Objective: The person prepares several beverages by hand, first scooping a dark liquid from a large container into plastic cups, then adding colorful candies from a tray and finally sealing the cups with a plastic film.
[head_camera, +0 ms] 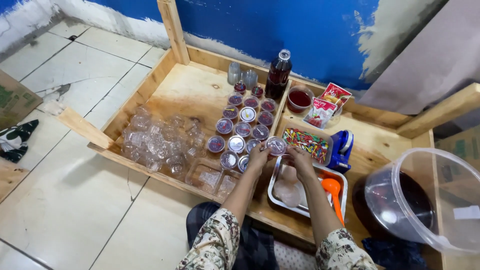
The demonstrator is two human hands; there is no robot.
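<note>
Two hands point(280, 160), one lidded cup point(276, 145)

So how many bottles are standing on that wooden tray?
1: a dark bottle with a clear cap, standing at the back beside a red-filled cup. Others may be hidden.

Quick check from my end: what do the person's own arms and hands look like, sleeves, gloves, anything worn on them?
Both hands, left hand and right hand, are bare: no gloves, and no rings, watch or bracelets that I can make out. The forearms are uncovered too. Loose sleeves in a pale fabric with a busy floral or paisley print end around the elbows, matching on both arms.
</note>
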